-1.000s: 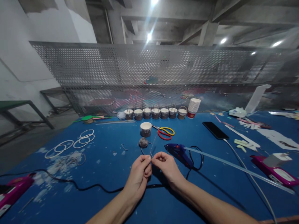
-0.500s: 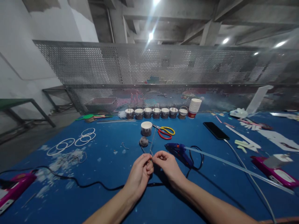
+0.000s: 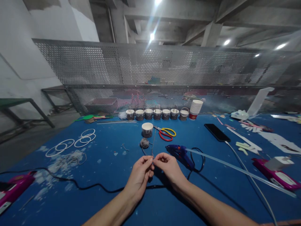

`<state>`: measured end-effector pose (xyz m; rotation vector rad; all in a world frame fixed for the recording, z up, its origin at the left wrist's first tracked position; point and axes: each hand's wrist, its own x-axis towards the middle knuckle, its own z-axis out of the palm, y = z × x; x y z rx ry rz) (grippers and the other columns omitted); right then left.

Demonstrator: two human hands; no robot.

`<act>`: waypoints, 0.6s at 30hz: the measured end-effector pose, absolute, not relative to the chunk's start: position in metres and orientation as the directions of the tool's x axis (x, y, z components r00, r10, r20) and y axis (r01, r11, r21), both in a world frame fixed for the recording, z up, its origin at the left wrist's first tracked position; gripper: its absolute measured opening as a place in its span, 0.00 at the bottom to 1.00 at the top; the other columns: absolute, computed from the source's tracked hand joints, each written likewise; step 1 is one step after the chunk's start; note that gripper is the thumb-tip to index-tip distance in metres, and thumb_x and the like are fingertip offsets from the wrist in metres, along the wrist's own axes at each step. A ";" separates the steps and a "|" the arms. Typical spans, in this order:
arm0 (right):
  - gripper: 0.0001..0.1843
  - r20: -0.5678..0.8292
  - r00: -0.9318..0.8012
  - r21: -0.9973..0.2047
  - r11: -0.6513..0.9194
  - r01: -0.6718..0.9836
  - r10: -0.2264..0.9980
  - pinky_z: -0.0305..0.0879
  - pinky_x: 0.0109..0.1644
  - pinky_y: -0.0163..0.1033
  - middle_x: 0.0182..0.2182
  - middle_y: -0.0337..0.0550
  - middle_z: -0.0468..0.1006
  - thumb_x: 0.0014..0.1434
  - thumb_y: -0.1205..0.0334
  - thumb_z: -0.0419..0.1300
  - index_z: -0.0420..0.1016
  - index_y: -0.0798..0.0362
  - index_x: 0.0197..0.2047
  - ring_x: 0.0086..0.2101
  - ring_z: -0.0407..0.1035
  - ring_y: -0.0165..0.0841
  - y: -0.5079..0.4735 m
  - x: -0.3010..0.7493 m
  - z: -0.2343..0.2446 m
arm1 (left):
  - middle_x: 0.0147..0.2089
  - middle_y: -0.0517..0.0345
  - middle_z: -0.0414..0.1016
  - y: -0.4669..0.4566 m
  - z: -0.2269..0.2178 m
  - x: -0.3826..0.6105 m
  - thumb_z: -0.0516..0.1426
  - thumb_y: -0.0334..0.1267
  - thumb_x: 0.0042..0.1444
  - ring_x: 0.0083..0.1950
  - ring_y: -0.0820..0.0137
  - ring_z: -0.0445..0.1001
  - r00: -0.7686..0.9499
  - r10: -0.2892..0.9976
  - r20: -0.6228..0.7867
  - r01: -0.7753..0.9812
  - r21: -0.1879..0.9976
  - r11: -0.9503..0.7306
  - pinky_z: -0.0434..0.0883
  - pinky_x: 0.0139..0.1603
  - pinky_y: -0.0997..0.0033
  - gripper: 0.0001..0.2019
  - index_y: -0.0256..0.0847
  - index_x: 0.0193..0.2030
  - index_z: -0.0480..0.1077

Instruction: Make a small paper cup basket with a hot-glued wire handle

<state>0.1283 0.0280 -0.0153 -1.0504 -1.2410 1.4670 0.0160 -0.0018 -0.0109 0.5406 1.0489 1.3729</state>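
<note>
My left hand [image 3: 141,171] and my right hand [image 3: 168,166] meet fingertip to fingertip over the blue table, both pinched on grey yarn [image 3: 153,145]. One strand rises from the fingers toward the scissors; another leads to a small ball of grey yarn [image 3: 144,143] just beyond my left hand. What the fingertips form with the yarn is too small to make out. Behind the ball stands a paper cup wrapped in grey [image 3: 147,130]. Scissors [image 3: 167,133] with one red and one yellow handle lie to its right. A blue glue gun [image 3: 180,152] rests beside my right hand.
Several grey-wrapped cups with handles [image 3: 157,114] line the back, beside a stack of paper cups [image 3: 196,108]. White rings [image 3: 85,138] and yarn scraps [image 3: 70,159] lie left. A black cable [image 3: 94,185] crosses in front. A phone [image 3: 216,132] and pink power strip [image 3: 275,174] are right.
My hands hold nearly the same place, with the fingertips shifting slightly around the yarn. The objects on the table stay where they were.
</note>
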 end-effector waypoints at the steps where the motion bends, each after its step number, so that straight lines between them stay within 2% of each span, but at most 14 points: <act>1: 0.08 -0.047 -0.214 -0.991 -0.071 -0.109 0.976 0.56 0.28 0.33 0.18 0.34 0.70 0.40 0.60 0.64 0.70 0.54 0.21 0.22 0.61 0.27 0.028 0.128 -0.016 | 0.18 0.64 0.66 -0.002 -0.011 0.016 0.68 0.40 0.33 0.19 0.80 0.62 -0.129 0.951 -0.282 -0.519 0.836 0.178 0.58 0.18 0.82 0.14 0.35 0.25 0.71; 5: 0.08 -0.043 -0.216 -0.994 -0.065 -0.092 0.975 0.55 0.29 0.33 0.18 0.34 0.68 0.40 0.60 0.64 0.70 0.55 0.21 0.22 0.60 0.27 0.029 0.129 -0.016 | 0.17 0.63 0.67 -0.001 -0.010 0.016 0.68 0.40 0.33 0.18 0.79 0.62 -0.120 0.954 -0.276 -0.514 0.839 0.178 0.58 0.18 0.81 0.15 0.35 0.25 0.70; 11: 0.08 -0.036 -0.203 -0.994 -0.056 -0.093 0.978 0.55 0.28 0.33 0.18 0.33 0.68 0.40 0.61 0.64 0.70 0.55 0.22 0.22 0.59 0.26 0.031 0.129 -0.019 | 0.15 0.66 0.63 -0.001 -0.011 0.018 0.65 0.37 0.39 0.17 0.81 0.59 -0.075 0.961 -0.265 -0.578 0.797 0.174 0.56 0.18 0.82 0.11 0.36 0.26 0.67; 15: 0.09 -0.049 -0.234 -0.990 -0.078 -0.120 0.971 0.57 0.29 0.34 0.17 0.34 0.70 0.41 0.60 0.64 0.69 0.55 0.22 0.22 0.62 0.28 0.031 0.129 -0.018 | 0.18 0.64 0.65 0.000 -0.012 0.019 0.64 0.32 0.39 0.19 0.81 0.61 -0.072 0.958 -0.277 -0.623 0.763 0.173 0.58 0.19 0.81 0.09 0.34 0.26 0.68; 18: 0.09 -0.063 -0.235 -0.986 -0.097 -0.134 0.970 0.58 0.29 0.34 0.17 0.36 0.71 0.40 0.59 0.64 0.69 0.54 0.21 0.22 0.65 0.29 0.030 0.129 -0.016 | 0.18 0.62 0.67 0.001 -0.013 0.019 0.65 0.32 0.38 0.19 0.80 0.63 -0.088 0.954 -0.287 -0.619 0.766 0.173 0.59 0.20 0.81 0.09 0.33 0.25 0.69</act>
